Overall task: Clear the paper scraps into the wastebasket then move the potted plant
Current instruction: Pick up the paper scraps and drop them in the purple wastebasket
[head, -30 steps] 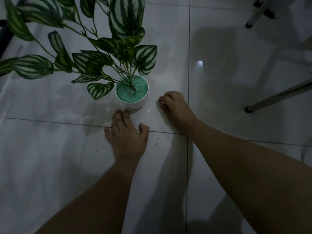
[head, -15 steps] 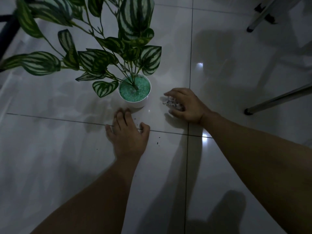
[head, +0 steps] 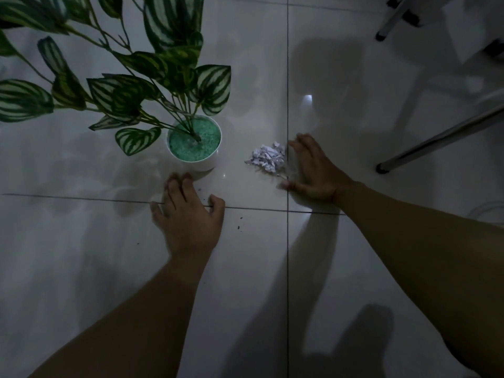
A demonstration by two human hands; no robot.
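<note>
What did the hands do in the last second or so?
The right hand drew back to the right and opened, uncovering a small heap of paper scraps on the floor just left of its fingers. The left hand stayed flat near the potted plant, which has not moved.

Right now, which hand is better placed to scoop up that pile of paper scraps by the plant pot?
The right hand. It lies open on the floor tile right beside the paper scraps, cupped toward them. The left hand rests flat in front of the white pot, farther from the pile.
</note>
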